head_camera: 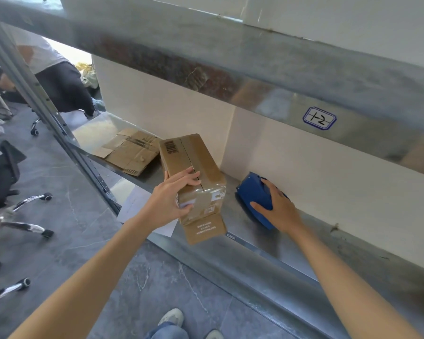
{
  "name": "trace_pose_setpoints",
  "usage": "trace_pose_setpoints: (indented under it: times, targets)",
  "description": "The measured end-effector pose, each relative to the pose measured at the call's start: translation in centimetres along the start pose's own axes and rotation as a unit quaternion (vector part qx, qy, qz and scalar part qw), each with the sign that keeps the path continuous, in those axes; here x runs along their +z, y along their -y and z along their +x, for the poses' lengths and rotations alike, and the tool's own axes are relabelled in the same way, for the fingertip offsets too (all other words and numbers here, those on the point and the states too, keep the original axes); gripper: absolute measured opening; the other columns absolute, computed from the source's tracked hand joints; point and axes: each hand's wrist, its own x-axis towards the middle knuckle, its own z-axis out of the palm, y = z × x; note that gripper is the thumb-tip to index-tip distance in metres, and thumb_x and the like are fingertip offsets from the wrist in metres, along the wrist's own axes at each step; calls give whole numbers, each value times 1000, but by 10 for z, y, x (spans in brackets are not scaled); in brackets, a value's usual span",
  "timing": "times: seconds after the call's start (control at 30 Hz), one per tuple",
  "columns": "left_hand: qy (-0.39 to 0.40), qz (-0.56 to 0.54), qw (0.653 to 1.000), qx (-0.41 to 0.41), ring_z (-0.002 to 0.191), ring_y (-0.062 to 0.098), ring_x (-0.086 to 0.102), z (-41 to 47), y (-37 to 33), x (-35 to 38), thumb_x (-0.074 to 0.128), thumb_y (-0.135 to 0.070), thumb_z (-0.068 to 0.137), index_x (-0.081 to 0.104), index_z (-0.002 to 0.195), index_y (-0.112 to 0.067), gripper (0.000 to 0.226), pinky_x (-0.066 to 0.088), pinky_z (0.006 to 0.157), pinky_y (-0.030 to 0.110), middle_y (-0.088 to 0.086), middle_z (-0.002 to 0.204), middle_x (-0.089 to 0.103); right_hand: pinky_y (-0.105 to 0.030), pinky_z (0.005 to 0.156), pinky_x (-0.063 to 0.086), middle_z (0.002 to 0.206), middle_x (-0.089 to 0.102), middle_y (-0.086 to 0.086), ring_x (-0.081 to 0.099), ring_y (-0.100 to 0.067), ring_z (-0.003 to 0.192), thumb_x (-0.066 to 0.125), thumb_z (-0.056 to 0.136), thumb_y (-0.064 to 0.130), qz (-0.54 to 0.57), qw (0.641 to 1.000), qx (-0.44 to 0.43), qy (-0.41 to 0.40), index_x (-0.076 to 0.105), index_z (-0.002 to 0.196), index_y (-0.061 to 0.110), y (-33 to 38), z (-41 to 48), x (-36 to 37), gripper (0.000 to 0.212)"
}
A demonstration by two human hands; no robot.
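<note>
A brown cardboard box (191,165) with a barcode and clear tape stands on a steel shelf (291,243). One loose flap hangs over the shelf's front edge. My left hand (174,196) grips the box's near end, fingers over the top seam and thumb on the taped end face. To the right, against the white wall, lies a blue tape dispenser (253,194). My right hand (279,206) holds it from above, fingers curled round its body.
A flattened cardboard sheet (129,150) lies on the shelf's left part. An upper steel shelf (279,77) with a label "1-2" hangs overhead. Office chairs (8,192) stand on the grey floor at left, and a seated person (59,79) is behind.
</note>
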Motion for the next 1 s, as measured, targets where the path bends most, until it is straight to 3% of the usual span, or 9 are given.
trace_pose_setpoints:
  times: [0.03,0.1,0.2,0.27,0.33,0.47,0.67,0.83,1.0]
  targets:
    - [-1,0,1000,-1,144,0,29,0,0,0,83,-16,75,61,126,-26,56,20,113,16,-22,142,48,-41,93,49,144,47,2,52,-25,122,59,88,62,-1,1000,1,7,19,150,39,1,0,0,78]
    - [-3,-1,1000,-3,144,0,29,0,-1,-1,83,-16,75,61,125,-27,56,11,109,5,-20,142,49,-42,96,47,136,45,-1,49,-25,120,57,89,62,-12,1000,-1,10,19,151,40,1,-1,-2,76]
    - [-1,-18,1000,-4,144,-1,28,0,-2,-2,82,-20,77,62,124,-27,52,21,115,22,-18,143,51,-34,84,46,114,42,2,49,-23,109,56,88,62,-29,1000,0,12,24,150,41,0,-1,-9,73]
    - [9,-27,1000,-14,144,-1,26,-1,-4,-3,82,-25,77,61,125,-25,52,25,120,43,-18,144,49,-34,80,46,116,41,3,49,-23,109,56,88,63,-49,999,0,10,26,148,40,1,-1,-15,72]
    - [8,-34,999,-21,146,0,23,-2,-7,-2,83,-30,77,61,124,-25,53,22,120,54,-18,144,49,-37,83,48,125,42,1,48,-24,113,57,87,63,-60,998,-5,-15,29,147,36,9,1,-21,72]
    - [-24,-39,999,-16,147,3,21,-3,-12,1,80,-38,78,65,119,-24,46,25,119,50,-16,140,54,-37,96,46,135,43,3,45,-19,121,66,84,57,-41,990,-118,-62,38,145,29,44,9,-31,73]
    - [-16,-26,999,-40,143,-1,29,0,-13,-4,79,-32,82,66,120,-27,41,31,116,50,-22,139,53,-27,103,30,148,40,15,36,-8,132,74,77,54,-32,956,-287,40,41,146,35,110,20,-26,79]
    - [0,-24,999,-41,145,1,28,-1,-12,-9,75,-37,84,66,124,-27,42,25,119,51,-20,140,53,-21,100,31,137,53,10,44,-7,126,79,78,38,46,958,-280,30,61,133,24,120,29,-13,60]
    - [-12,-27,999,-36,144,3,31,-4,-13,-7,75,-32,85,68,123,-23,40,33,115,50,-16,138,56,-27,107,38,129,59,6,50,-12,125,81,78,27,108,959,-262,22,66,127,20,117,25,-2,51]
